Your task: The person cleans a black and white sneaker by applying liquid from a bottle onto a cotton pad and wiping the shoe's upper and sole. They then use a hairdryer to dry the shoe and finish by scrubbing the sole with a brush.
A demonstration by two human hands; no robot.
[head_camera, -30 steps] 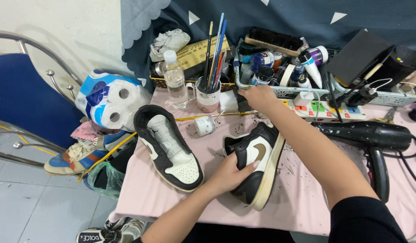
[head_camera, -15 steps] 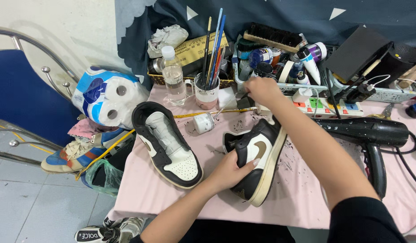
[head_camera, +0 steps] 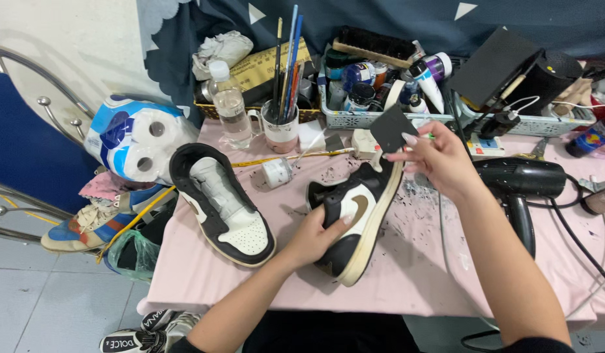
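well, her left hand [head_camera: 313, 236] gripped the sneaker [head_camera: 355, 219] mid-tabletop; the right hand [head_camera: 440, 159] pinched a dark square, perhaps sandpaper [head_camera: 393, 128]. a tilted shoe might slip, scuffing leather.

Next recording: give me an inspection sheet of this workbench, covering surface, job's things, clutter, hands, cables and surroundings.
Surface: pink table cover, speckled with dark flecks near the shoe.
Job's things: black-and-white sneaker tilted on its side; small dark square pad; second sneaker lying apart to the left.
Clutter: brush cup, water bottle, white basket of bottles and jars, small white jar.
Hands: left hand grips the tilted sneaker; right hand pinches the pad above its heel.
Cables: black hair dryer with its cord trailing off right.
Surroundings: toilet roll pack, blue chair, worn shoes on the floor.
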